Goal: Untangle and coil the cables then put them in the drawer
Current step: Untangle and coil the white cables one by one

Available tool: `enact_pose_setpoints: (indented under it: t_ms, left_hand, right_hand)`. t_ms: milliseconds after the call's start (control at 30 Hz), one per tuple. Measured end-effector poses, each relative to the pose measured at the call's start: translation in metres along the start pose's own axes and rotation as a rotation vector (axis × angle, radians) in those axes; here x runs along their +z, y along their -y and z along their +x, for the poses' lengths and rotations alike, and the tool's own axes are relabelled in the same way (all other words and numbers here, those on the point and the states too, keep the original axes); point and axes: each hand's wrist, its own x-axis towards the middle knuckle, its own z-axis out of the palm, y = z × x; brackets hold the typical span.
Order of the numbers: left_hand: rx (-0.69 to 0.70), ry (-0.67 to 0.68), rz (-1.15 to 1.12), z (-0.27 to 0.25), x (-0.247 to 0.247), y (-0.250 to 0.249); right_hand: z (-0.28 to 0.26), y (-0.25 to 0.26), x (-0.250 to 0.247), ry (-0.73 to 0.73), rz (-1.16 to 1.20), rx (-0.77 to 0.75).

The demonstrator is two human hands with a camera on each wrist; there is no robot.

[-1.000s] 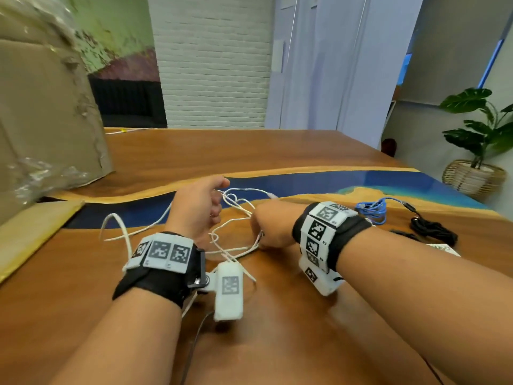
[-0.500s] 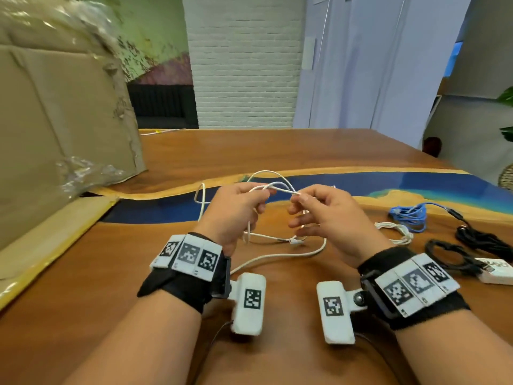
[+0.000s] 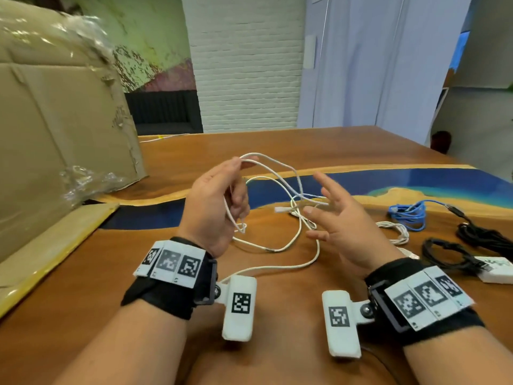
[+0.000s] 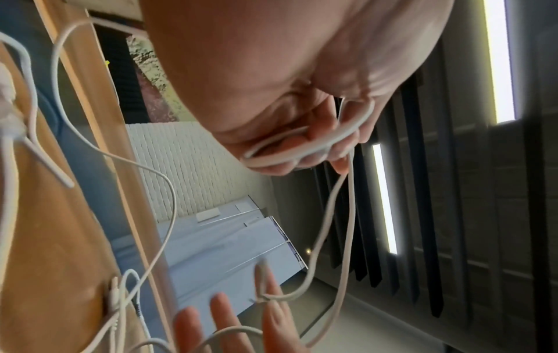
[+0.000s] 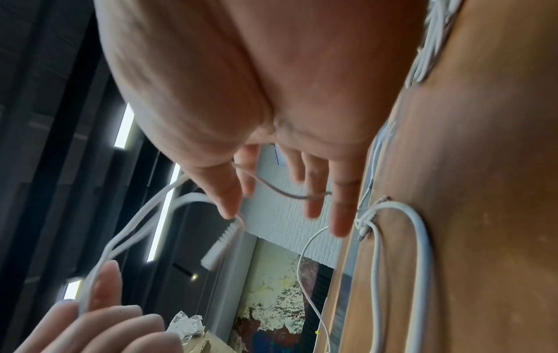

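Holding loops of the white cable (image 3: 280,173) above the wooden table (image 3: 277,140), the left hand (image 3: 213,207) pinches them in curled fingers; the right hand (image 3: 341,226) is spread, fingers straight, strands draped across its fingertips (image 3: 330,202).

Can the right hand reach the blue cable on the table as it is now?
Probably yes. The blue cable lies just right of the right hand, with bare table between them. But white cable strands drape over its spread fingers and would drag along.

Bright daylight, wide-angle distortion, blurred wrist views
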Motion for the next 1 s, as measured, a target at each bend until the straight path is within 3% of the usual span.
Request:
enact_pose_setpoints:
  t_ms: [100, 233, 333, 400, 600, 733, 833, 1000]
  left_hand:
    - [0.114, -0.144, -0.082, 0.001, 0.003, -0.006]
    - [0.242, -0.412, -0.149, 0.009, -0.007, -0.017]
    - [0.246, -0.484, -0.161, 0.010, -0.014, -0.020]
    - [0.224, -0.446, -0.173, 0.009, -0.013, -0.019]
    - [0.191, -0.164, -0.201, 0.001, 0.006, -0.017]
    - [0.104, -0.025, -0.114, -0.001, 0.009, -0.019]
    - [0.021, -0.035, 0.116, 0.000, 0.006, -0.008]
    - [-0.009, -0.163, 0.288, 0.004, 0.002, 0.001]
  right_hand:
    - [0.002, -0.005, 0.001, 0.063, -0.095, 0.045]
    - [0.009, -0.012, -0.008, -0.018, -0.168, 0.106]
    - [0.012, -0.017, -0.016, -0.049, -0.154, 0.200]
    - [0.012, -0.017, -0.015, -0.056, -0.108, 0.229]
    - [0.003, -0.014, -0.001, 0.077, -0.022, 0.274]
    - [0.003, -0.009, -0.004, 0.044, -0.074, 0.077]
    - [0.001, -0.001, 0.000, 0.089, -0.003, -0.057]
    - [-0.011, 0.008, 0.010, 0.218, 0.246, -0.014]
